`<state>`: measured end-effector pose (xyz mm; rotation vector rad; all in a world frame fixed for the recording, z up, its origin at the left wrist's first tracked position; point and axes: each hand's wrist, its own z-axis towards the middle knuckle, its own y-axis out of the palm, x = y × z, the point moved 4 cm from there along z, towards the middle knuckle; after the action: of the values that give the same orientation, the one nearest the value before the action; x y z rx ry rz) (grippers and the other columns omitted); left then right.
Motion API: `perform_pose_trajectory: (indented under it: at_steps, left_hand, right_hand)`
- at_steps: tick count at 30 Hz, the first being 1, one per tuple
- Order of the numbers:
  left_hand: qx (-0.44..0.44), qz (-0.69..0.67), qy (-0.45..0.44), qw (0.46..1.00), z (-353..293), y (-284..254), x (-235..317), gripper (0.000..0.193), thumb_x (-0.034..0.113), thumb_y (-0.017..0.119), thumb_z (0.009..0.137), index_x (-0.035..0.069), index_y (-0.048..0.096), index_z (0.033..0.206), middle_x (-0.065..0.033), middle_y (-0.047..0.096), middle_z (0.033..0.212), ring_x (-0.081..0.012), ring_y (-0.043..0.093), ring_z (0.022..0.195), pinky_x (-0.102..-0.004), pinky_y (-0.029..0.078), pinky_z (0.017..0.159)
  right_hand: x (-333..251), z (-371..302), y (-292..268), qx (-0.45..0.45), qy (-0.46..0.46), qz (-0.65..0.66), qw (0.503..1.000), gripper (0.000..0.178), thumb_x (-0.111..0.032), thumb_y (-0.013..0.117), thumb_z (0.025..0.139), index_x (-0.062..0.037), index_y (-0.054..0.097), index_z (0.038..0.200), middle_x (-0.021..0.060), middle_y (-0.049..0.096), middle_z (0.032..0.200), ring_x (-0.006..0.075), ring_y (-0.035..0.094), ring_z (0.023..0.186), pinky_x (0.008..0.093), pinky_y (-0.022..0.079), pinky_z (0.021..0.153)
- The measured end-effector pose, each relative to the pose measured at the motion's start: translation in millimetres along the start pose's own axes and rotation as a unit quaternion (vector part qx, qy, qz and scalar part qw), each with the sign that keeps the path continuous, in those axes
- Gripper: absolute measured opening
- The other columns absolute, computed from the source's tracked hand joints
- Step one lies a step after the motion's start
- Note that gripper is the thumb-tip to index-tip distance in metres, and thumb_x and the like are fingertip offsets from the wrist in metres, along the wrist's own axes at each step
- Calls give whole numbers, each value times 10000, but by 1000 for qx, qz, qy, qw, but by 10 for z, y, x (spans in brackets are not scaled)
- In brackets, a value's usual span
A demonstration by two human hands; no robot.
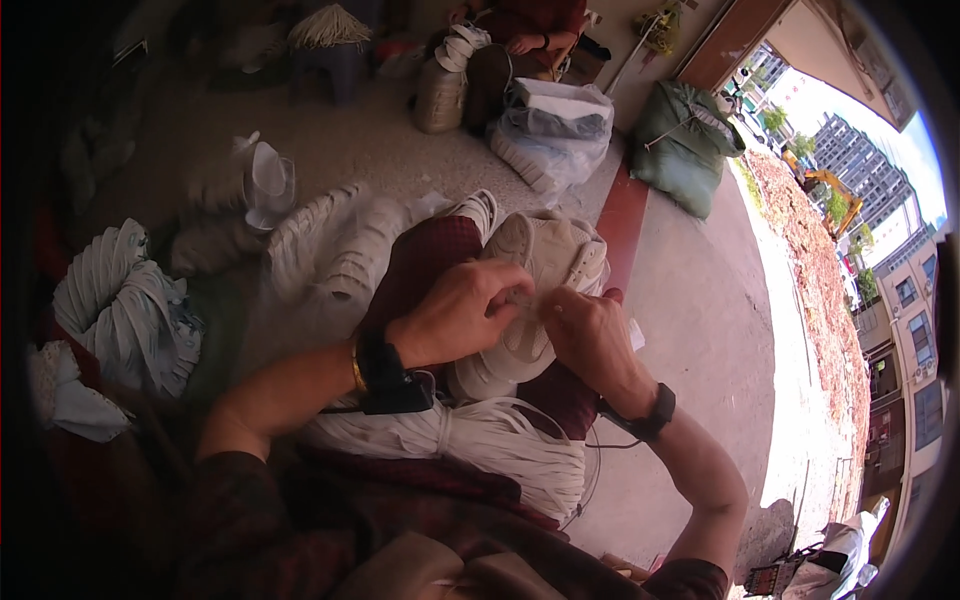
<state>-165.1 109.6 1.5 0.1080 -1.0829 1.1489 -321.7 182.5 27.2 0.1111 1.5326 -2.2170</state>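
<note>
A beige shoe (545, 245) rests on my lap, with its toe end (485, 375) pointing toward me. Both my hands are over its middle, close together. My left hand (465, 310) is closed in a pinch, and a short pale bit of what looks like shoelace (521, 297) shows at its fingertips. With its fingers curled in, my right hand (598, 345) is closed at the shoe's right side; what it pinches is hidden. Below the shoe, a tied bundle of flat white laces (450, 437) lies across my lap on dark red cloth.
Stacked pale shoes (340, 250) lie to the left, beside more white bundled pieces (130, 305). Ahead are a clear plastic bag (555, 140) of shoes and a green sack (685, 150). Another person (525, 40) sits at the back. A doorway opens outdoors at right.
</note>
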Motion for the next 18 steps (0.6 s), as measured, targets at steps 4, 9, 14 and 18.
perform_pose_trajectory:
  at_steps: [4,9,14,18]
  left_hand:
    - [-19,181,76,980,81,34,130,144,48,672,779,30,618,911,-132,598,847,-330,630,755,-422,504,665]
    - [-102,246,23,964,246,116,258,96,67,623,809,27,606,894,-161,581,864,-389,617,783,-459,501,677]
    - [-96,292,25,951,190,-48,371,56,44,598,813,4,561,826,-164,559,825,-367,601,771,-449,475,661]
    - [-44,373,-19,927,-235,-1099,202,60,28,590,817,-3,538,820,-124,525,775,-262,533,665,-365,419,616]
  right_hand:
    - [130,-4,57,13,4,53,999,106,-113,641,831,-42,562,825,169,599,618,384,625,609,448,484,548]
    - [174,-40,58,32,-21,107,993,106,-104,630,823,-38,562,870,169,605,630,382,632,622,443,494,562]
    - [198,-87,13,33,-25,141,989,142,-96,617,822,-36,548,930,164,624,662,386,644,657,447,506,588]
    - [236,-84,27,4,-9,164,986,184,-72,587,810,-19,519,973,171,639,687,389,651,680,459,516,620]
